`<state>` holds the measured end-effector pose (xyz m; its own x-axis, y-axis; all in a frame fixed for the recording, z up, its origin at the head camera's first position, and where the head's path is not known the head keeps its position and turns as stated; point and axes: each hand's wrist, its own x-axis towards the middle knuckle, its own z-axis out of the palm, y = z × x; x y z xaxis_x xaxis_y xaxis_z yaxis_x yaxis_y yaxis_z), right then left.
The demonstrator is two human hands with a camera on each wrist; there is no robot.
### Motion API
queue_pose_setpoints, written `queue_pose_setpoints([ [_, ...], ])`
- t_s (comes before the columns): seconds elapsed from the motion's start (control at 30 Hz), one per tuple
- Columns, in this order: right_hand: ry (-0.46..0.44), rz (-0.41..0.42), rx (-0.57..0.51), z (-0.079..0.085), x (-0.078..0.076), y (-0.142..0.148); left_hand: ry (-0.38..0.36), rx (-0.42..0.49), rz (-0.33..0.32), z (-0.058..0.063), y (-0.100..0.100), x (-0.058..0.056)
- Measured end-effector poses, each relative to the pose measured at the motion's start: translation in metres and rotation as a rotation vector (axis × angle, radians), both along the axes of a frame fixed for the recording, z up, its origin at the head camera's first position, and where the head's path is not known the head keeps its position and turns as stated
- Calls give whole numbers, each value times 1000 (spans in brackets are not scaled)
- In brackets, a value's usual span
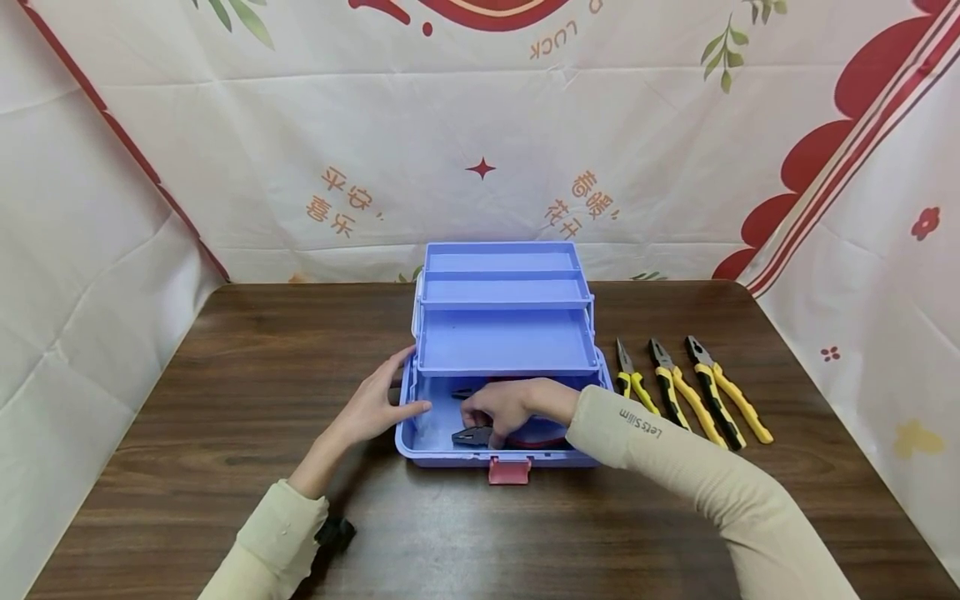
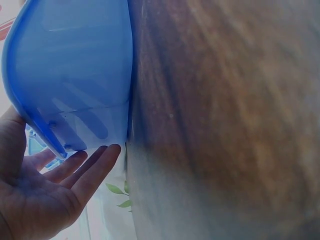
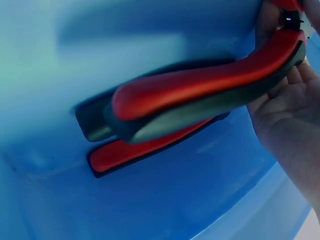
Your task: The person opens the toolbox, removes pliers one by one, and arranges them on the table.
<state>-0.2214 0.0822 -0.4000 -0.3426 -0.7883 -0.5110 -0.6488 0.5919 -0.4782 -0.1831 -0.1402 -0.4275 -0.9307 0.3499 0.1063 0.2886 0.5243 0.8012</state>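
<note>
A blue toolbox stands with its lid and trays raised. My right hand reaches into its bottom compartment and grips red-and-black-handled pliers near the pivot; their dark jaws point left. Beneath them in the right wrist view lies another red-and-black handle. More dark plier jaws show behind the right hand's fingers. My left hand is at the toolbox's left side, its thumb over the rim. Its fingers lie fairly straight along the outer wall in the left wrist view.
To the right of the toolbox, yellow-and-black needle-nose pliers lie beside two larger yellow-and-black pliers. A red latch hangs from the toolbox front. The brown wooden table meets a printed white cloth behind.
</note>
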Motion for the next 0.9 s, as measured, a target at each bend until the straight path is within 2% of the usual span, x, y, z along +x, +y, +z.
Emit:
queue_pose_setpoints([
  [0.17, -85, -38, -17, -1, -4, 4, -2, 3, 0, 1, 0, 1],
  [0.5, -273, -69, -126, -4, -9, 10, 2, 11, -5, 1, 0, 2],
  [0.63, -307, -62, -130, -3, -9, 10, 3, 10, -7, 1, 0, 3],
  [0.9, -314, -31, -145, 4, -9, 9, 10, 6, -5, 2, 0, 3],
])
